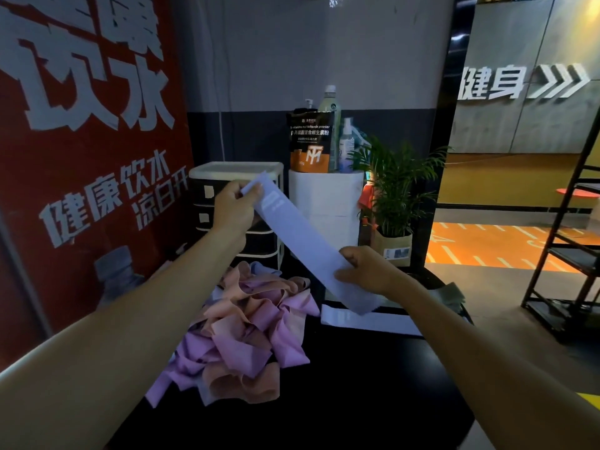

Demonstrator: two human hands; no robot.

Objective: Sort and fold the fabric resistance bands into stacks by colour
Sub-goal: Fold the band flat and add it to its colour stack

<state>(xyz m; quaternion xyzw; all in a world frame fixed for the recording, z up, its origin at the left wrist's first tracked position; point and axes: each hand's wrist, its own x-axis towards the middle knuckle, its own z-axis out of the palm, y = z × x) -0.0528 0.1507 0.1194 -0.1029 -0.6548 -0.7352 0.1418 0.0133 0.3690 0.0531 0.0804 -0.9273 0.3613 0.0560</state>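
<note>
A pale lavender-blue fabric band (300, 240) is stretched flat and slanted in the air above the black table (341, 384). My left hand (235, 207) pinches its upper end, and my right hand (368, 271) grips it near the lower end. Below the right hand, another pale band (367, 319) lies flat on the table. A tangled heap of pink, peach and lilac bands (246, 326) sits on the table's left part, under my left forearm.
Behind the heap stands a small drawer unit (259, 241). A white cabinet (328, 203) carries a black pouch (310, 141) and bottles. A potted plant (394, 196) is at the right, a black metal shelf (571, 254) farther right. A red poster wall (81, 157) bounds the left.
</note>
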